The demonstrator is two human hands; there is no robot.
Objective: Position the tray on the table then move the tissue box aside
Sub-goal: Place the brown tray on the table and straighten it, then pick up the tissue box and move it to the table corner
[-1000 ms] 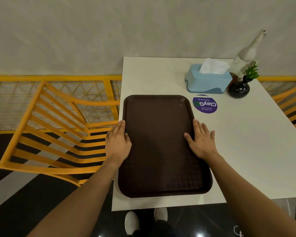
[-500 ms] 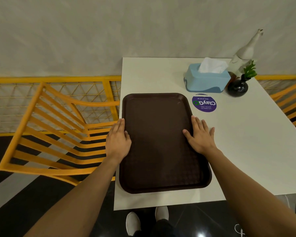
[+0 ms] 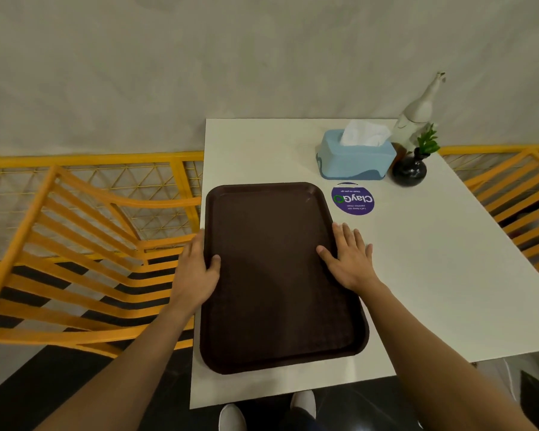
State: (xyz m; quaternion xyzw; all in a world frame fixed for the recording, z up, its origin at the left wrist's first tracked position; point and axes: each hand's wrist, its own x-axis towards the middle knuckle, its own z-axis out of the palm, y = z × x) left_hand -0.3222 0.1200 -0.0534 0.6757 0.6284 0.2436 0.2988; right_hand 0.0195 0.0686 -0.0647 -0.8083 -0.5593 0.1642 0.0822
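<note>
An orange slatted chair [image 3: 75, 244] stood just beside the left edge of the white table [image 3: 417, 290], backed by a yellow mesh railing [image 3: 91, 181]. On the table, a dark brown tray [image 3: 277, 290] lay flat along that left edge, its near end close to the table's front edge. The person's left hand [image 3: 196, 272] gripped the tray's left rim, thumb hooked over onto the tray's floor and fingers hidden at or under the edge. The right hand [image 3: 350, 259] lay open and flat, fingers spread, thumb on the tray's right rim and the fingers resting on the tabletop beside it, holding nothing. Beyond the tray's far right corner sat a round purple ClayGo sticker [image 3: 353, 199], and behind that a blue tissue box [image 3: 355, 160] with a white tissue raised from its slot. Right of the box stood a black vase with a green sprig [image 3: 409, 169] and a pale bottle [image 3: 417, 113], both near the table's far right corner.
</note>
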